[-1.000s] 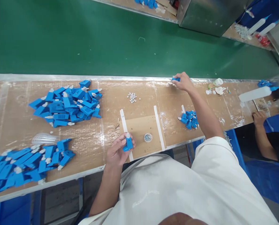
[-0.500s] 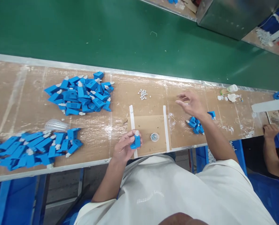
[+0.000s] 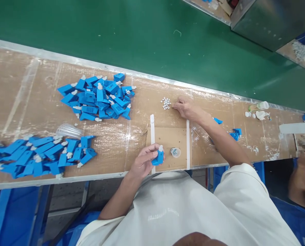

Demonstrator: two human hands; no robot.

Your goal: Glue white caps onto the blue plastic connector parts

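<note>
My left hand [image 3: 146,160] is closed round a blue plastic part [image 3: 157,159] with a white tip pointing up, held over the left side of a cardboard pad. Beside it on the pad stands a small round clear cup [image 3: 175,152]. At the back of the bench, my right hand [image 3: 185,107] has its fingertips pinched together at the right edge of a cluster of small white pieces [image 3: 165,103]. Whether a piece sits between those fingertips is too small to make out.
Blue parts with white tips lie in a back pile [image 3: 96,99] and a front-left pile [image 3: 37,155]. Near them is a stack of clear plastic cups [image 3: 69,131]. Further right are a few blue parts [image 3: 235,134] and a clear bottle [image 3: 258,106]. Another person's arm [image 3: 299,177] shows at right.
My right hand has moved left from above the right-hand blue parts to the small white pieces, and its fingers have closed. My left hand still holds the blue part. The view has shifted slightly.
</note>
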